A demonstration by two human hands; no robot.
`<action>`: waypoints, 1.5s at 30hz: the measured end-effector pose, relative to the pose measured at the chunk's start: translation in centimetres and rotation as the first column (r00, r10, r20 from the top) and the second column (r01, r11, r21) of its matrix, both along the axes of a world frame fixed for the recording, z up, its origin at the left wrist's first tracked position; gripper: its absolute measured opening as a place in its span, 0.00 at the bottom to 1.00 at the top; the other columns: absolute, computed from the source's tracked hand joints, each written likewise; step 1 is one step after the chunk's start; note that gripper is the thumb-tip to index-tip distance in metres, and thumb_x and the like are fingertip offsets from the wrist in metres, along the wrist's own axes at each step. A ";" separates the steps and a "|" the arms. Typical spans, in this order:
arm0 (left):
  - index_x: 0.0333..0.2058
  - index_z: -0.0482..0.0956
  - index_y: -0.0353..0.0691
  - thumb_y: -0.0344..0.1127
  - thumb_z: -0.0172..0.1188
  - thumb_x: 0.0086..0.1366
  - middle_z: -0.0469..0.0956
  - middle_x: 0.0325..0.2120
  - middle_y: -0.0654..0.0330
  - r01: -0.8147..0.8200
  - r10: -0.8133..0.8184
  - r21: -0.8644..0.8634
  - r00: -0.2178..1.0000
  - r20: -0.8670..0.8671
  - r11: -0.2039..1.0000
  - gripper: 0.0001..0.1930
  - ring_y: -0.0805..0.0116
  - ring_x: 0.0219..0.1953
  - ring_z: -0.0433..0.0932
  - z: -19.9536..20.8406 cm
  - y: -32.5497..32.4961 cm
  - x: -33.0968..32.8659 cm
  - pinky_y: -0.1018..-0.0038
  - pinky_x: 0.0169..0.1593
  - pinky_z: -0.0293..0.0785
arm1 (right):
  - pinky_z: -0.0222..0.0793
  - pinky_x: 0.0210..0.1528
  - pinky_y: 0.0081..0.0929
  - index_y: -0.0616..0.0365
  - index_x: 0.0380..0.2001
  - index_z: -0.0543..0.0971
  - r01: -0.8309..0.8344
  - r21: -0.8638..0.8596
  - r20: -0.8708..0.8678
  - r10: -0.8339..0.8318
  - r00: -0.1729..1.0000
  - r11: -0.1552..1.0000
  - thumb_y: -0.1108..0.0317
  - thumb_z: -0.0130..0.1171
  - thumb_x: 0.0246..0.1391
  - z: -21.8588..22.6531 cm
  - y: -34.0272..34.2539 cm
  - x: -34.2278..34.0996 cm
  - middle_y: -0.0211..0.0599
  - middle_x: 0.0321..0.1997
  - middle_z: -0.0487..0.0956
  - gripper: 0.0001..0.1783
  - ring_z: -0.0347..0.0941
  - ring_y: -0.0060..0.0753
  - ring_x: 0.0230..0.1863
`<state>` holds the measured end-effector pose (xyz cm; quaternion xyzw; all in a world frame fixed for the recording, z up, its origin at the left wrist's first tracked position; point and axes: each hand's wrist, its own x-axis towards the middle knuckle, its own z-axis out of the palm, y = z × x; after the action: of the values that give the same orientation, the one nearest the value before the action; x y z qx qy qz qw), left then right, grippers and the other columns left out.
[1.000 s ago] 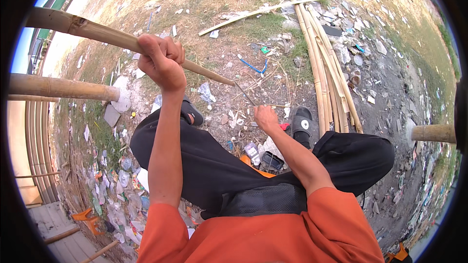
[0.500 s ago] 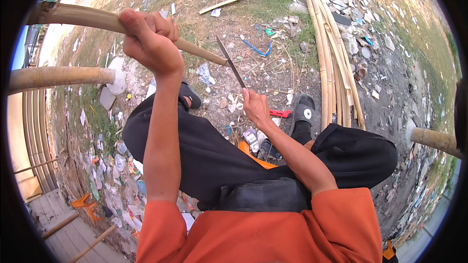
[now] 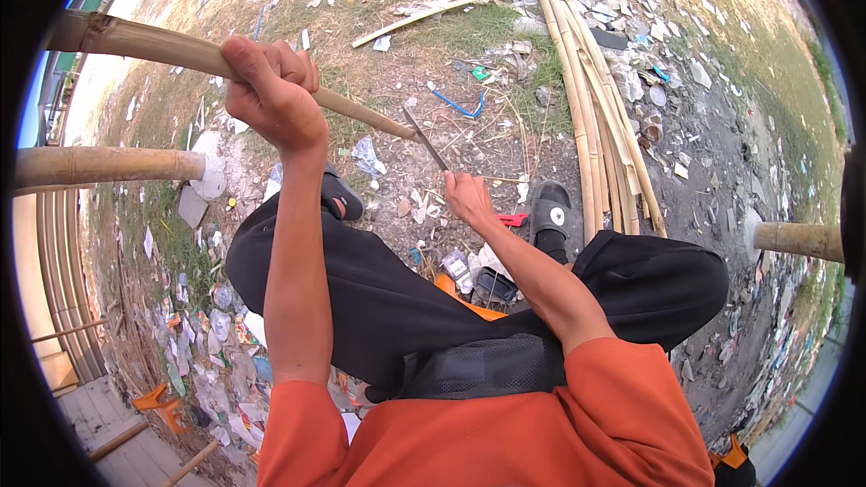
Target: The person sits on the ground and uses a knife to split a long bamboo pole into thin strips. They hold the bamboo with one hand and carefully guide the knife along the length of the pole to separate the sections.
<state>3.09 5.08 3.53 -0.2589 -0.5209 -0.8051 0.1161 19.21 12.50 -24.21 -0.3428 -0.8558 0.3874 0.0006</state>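
My left hand [image 3: 275, 95] grips a bamboo pole [image 3: 153, 43] with fingers wrapped round it, thumb on top. The pole slants from the far left down toward the middle, its thinner end past my hand. In my right hand [image 3: 469, 198], closed on its handle, is a knife [image 3: 427, 142] with a narrow dark blade. The blade crosses at the pole's thin end, its tip pointing up and left; whether it touches the pole I cannot tell. The knife handle is hidden in my fist.
Several split bamboo lengths [image 3: 577, 99] lie on the ground at right, with one strip [image 3: 469, 4] across their far end. Bamboo posts [image 3: 108, 165] stand at both sides. A red tool [image 3: 512, 220] lies by my right sandal [image 3: 549, 209]. Litter covers the ground.
The knife's tip has come down closer to the pole's end, and the blade looks shorter from here. My left hand keeps its grip on the pole. The view has shifted slightly.
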 end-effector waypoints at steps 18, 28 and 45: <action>0.18 0.50 0.47 0.56 0.43 0.70 0.47 0.09 0.72 -0.001 0.000 -0.031 0.998 -0.060 1.000 0.26 0.82 0.11 0.43 -0.4 -0.7 -0.3 0.77 0.16 0.38 | 0.69 0.31 0.52 0.61 0.26 0.77 0.009 0.006 -0.264 -0.007 0.964 1.000 0.56 0.47 0.61 8.3 -2.5 -0.7 0.57 0.18 0.75 0.20 0.73 0.64 0.24; 0.17 0.52 0.47 0.57 0.45 0.69 0.47 0.10 0.73 0.066 -0.066 -0.019 0.997 -0.038 0.998 0.27 0.83 0.11 0.43 -0.8 -0.9 -0.6 0.78 0.16 0.39 | 0.70 0.30 0.51 0.62 0.25 0.78 0.028 -0.136 -0.307 -0.069 0.949 0.990 0.54 0.47 0.61 7.2 -2.4 -0.5 0.59 0.20 0.75 0.22 0.74 0.63 0.25; 0.17 0.52 0.46 0.58 0.45 0.69 0.47 0.10 0.73 0.131 -0.131 0.004 0.991 0.002 0.991 0.27 0.83 0.11 0.46 -0.4 -1.0 -1.1 0.79 0.16 0.43 | 0.69 0.36 0.54 0.63 0.28 0.78 0.009 -0.005 -0.107 -0.009 0.994 1.000 0.55 0.45 0.62 4.5 -1.7 -0.1 0.62 0.24 0.76 0.22 0.75 0.64 0.30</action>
<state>1.99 4.13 3.16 -0.2911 -0.5014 -0.8123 0.0630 19.11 10.84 -19.75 -0.3254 -0.8521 0.4071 0.0477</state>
